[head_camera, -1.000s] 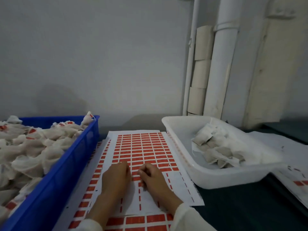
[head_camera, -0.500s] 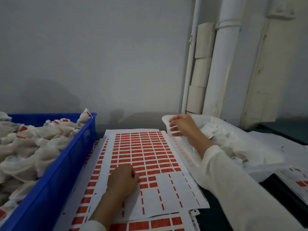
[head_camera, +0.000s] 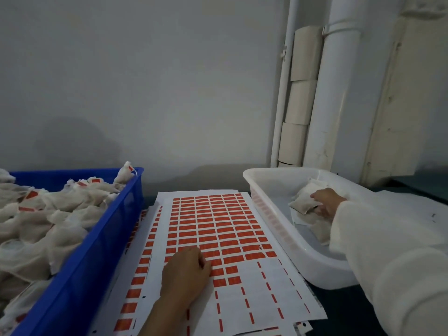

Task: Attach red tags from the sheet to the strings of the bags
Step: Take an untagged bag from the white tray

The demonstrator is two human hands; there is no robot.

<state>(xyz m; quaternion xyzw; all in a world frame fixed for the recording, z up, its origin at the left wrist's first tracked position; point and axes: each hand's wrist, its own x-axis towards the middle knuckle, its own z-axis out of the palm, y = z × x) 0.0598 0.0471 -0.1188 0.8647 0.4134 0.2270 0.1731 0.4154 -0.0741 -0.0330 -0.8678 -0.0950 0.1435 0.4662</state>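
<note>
Two containers flank the work. On the left, a deep blue rectangular plastic crate (head_camera: 97, 251) is heaped with soft, crumpled white gauze bags (head_camera: 48, 214), too many and too tangled to count; several already carry small red tags. On the right, a shallow translucent white plastic tray (head_camera: 278, 214) with rounded corners holds a few plump off-white bags (head_camera: 303, 202); how many I cannot tell, since the sleeve hides part of them.

Between the containers, on the dark counter (head_camera: 339, 309), lies a stack of white paper sheets. The top sheet of rectangular red tags (head_camera: 213, 226) shows a dense grid at its far end, while its near right part is bare backing with only thin red slivers.

The left hand (head_camera: 185, 275) rests on the sheet, fingers curled at the near edge of the remaining tags; its grip is clenched, and whether it pinches a tag cannot be told. The right hand (head_camera: 326, 201), in a white sleeve, reaches into the tray, fingers closing on one bag.
</note>
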